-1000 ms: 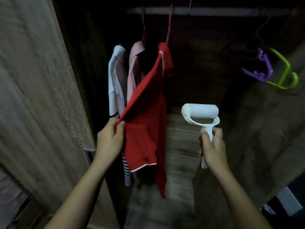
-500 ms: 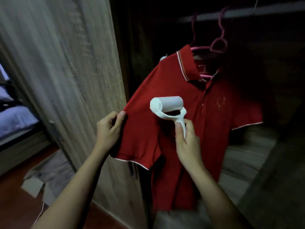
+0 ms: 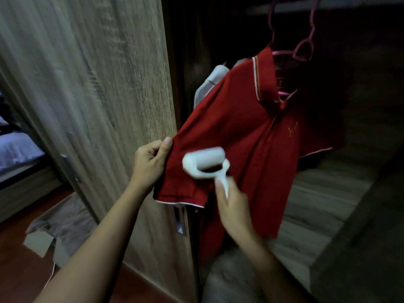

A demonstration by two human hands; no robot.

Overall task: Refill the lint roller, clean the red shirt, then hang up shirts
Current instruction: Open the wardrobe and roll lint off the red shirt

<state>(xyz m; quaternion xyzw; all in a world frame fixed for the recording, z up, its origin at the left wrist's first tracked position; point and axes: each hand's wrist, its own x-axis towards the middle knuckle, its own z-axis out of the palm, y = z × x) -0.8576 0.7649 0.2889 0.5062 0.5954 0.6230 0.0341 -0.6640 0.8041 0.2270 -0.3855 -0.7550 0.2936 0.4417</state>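
A red polo shirt [image 3: 244,119] with white trim hangs on a pink hanger [image 3: 303,51] from the wardrobe rail. My left hand [image 3: 149,165] pinches the shirt's left sleeve and pulls it taut toward me. My right hand [image 3: 231,204] grips the handle of a white lint roller [image 3: 204,162]. The roller's head lies against the sleeve, just right of my left hand. A pale shirt [image 3: 211,84] hangs behind the red one and is mostly hidden.
The wardrobe's wooden door [image 3: 98,95] stands open on the left, close to my left hand. A grey cloth and an open cardboard box [image 3: 54,232] lie on the reddish floor. A bed [image 3: 15,149] is at far left. The wardrobe interior is dark.
The red shirt has been turned to face me. My right hand brought the roller leftward onto the sleeve and then lower down. The view swung left toward the door.
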